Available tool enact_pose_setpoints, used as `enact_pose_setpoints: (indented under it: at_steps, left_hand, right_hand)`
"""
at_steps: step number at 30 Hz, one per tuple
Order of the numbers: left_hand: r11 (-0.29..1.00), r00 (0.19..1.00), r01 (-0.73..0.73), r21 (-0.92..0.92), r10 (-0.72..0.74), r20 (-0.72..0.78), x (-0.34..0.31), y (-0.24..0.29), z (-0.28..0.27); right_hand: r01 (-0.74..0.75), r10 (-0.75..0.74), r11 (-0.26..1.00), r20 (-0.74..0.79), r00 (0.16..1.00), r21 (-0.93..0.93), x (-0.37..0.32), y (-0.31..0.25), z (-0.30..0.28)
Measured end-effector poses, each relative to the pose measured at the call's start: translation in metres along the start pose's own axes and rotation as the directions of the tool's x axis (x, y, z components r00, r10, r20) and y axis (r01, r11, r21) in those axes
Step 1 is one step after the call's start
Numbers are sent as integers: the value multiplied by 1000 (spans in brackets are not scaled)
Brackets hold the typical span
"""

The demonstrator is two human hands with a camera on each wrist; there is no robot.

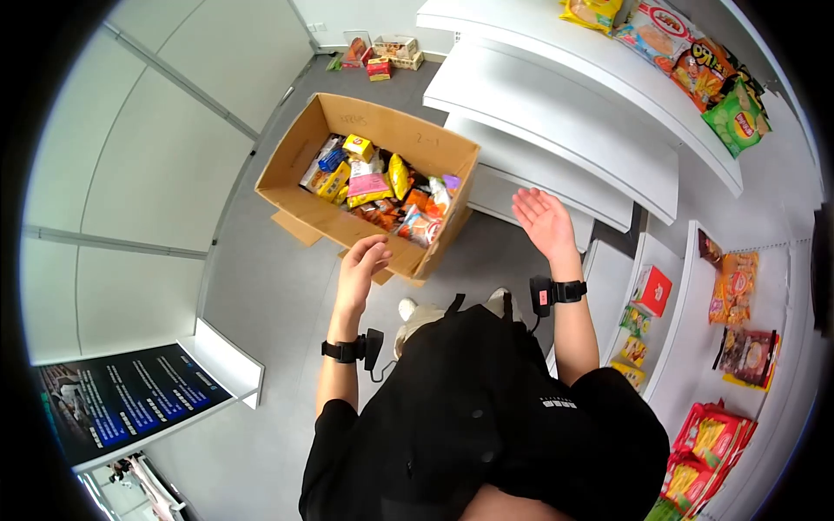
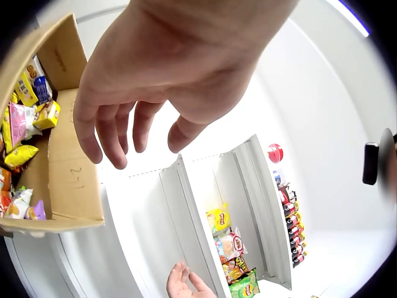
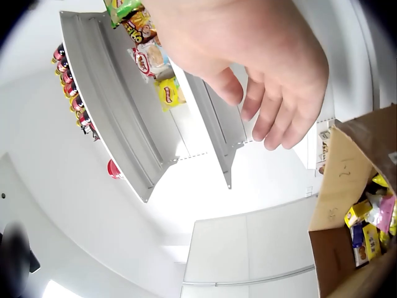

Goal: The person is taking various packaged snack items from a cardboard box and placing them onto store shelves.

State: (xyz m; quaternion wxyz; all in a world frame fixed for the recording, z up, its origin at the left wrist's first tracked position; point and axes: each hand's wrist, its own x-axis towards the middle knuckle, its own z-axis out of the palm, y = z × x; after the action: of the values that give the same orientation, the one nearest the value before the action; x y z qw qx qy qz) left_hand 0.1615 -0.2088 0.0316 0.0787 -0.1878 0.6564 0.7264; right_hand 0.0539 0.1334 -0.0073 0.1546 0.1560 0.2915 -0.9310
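Observation:
My left hand [image 1: 360, 273] is raised near the close side of a cardboard box [image 1: 295, 204], its fingers loosely bent and nothing in them. The right hand [image 1: 546, 224] is held up to the right of the box, palm showing and fingers extended, also bare. Inside the box lie several snack bags and small cartons, among them a pink and yellow bag [image 1: 369, 184], a yellow carton [image 1: 358, 148] and an orange-and-white bag [image 1: 420, 227]. In the left wrist view the left fingers [image 2: 111, 139] overlap the box's edge. Relaxed fingers [image 3: 270, 115] show in the right wrist view.
White shelves [image 1: 556, 113] rise beyond the right hand, with snack bags [image 1: 665, 35] along the top tier. More shelving [image 1: 695, 286] at the right holds a red box [image 1: 651, 290] and bags. Small cartons [image 1: 379, 69] sit on the floor behind the box. A dark sign panel [image 1: 130, 399] stands lower left.

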Motion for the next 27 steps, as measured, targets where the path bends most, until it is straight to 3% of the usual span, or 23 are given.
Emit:
enact_pose_setpoints:
  at_steps: [3,6,8,11,18,27]
  left_hand:
    - [1000,999,11,-21,-12,-35,-10,-9,-56]
    - [998,996,63,-29,-65,-67,-15,-28,-106]
    - [994,988,93,-55,-99,-115,-16,-35,-131]
    - [989,989,127,-82,-133,-68,-11,-40,-159]
    - [989,991,134,-60,-135,-17,21,-34,-174]
    - [978,977,207,-8,-207,43,85,1,-174]
  right_hand:
    - [-83,94,989,-87,992,123,4,57,15]
    - [-148,161,975,-71,984,166,3,110,24]
    - [-149,176,973,-146,974,175,-3,134,30]
    - [-118,163,974,-238,957,195,-9,155,36]
    - [-110,164,978,-329,930,179,-3,163,27]
    - [-138,290,917,-390,874,374,63,186,9]
